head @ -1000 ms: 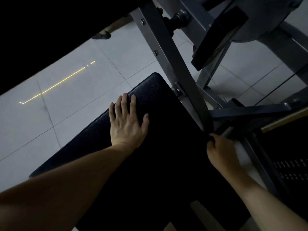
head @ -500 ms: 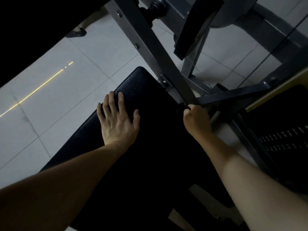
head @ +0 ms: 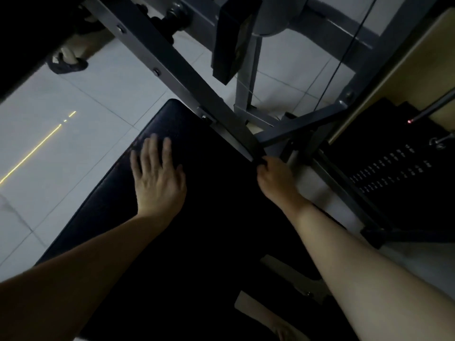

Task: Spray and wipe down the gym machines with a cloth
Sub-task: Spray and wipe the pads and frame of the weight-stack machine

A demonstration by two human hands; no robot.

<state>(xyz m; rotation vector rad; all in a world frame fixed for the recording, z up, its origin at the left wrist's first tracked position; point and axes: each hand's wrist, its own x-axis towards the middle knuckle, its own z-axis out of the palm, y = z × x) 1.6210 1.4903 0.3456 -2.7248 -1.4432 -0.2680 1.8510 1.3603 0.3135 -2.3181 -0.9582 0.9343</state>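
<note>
The machine's black padded seat [head: 216,217] fills the middle of the head view. On its left part my left hand [head: 157,178] lies flat with straight, spread fingers. My right hand [head: 275,178] is at the pad's right edge, where the slanted grey frame bar [head: 172,60] meets a cross bar. Its fingers are curled around something dark, seemingly a cloth [head: 261,163], pressed against the foot of the bar. The dim light hides the cloth's shape. No spray bottle is in view.
A black weight stack [head: 394,173] with a thin cable [head: 344,45] stands to the right. A small black pad [head: 231,40] hangs from the frame above. Pale floor tiles [head: 73,99] lie to the left. Someone's sandalled foot [head: 69,62] is at the upper left.
My right hand has slid forward along the pad's right edge to the foot of the slanted bar. My left hand has stayed flat on the pad.
</note>
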